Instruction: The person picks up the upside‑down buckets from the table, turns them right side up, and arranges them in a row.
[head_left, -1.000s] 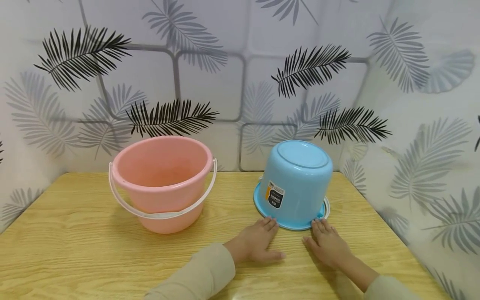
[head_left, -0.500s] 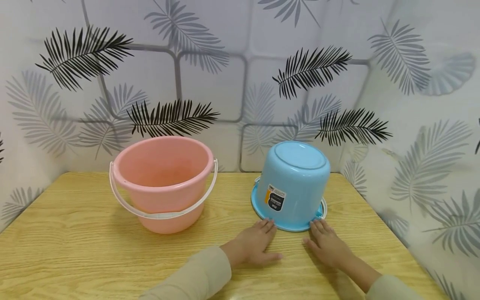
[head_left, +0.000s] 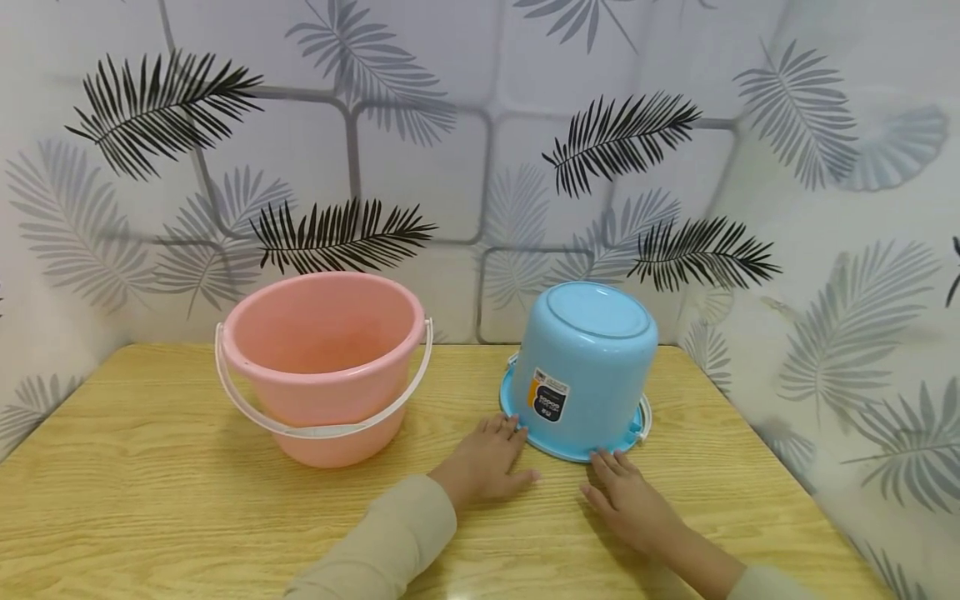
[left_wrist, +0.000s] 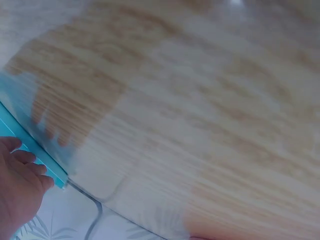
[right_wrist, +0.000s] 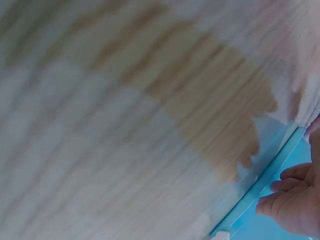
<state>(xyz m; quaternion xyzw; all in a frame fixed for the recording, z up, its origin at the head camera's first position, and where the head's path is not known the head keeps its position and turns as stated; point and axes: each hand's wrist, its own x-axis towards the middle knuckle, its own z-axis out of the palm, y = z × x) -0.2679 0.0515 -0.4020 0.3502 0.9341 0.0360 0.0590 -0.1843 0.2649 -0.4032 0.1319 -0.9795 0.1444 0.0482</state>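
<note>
A light blue bucket [head_left: 596, 375] stands upside down on the wooden table, its rim flat on the tabletop. A label with a dark patch [head_left: 548, 397] is stuck on its side, and a white handle [head_left: 645, 418] shows beside the rim. My left hand [head_left: 486, 462] rests its extended fingertips at the rim's front left. At the front, the fingertips of my right hand [head_left: 632, 507] touch the same rim. Both wrist views show the fingers [left_wrist: 25, 156] right at the blue rim [right_wrist: 250, 197], with neither hand curled round it.
To the left a larger pink bucket [head_left: 330, 408] stands upright, its white handle [head_left: 330, 432] hanging down in front. Behind the table [head_left: 187, 500] and along its right side is a wall [head_left: 420, 183] with leaf patterns.
The blue bucket has turned somewhat and shifted slightly left, its label moving along with it. Both hands have moved left along the rim. The pink bucket stays put.
</note>
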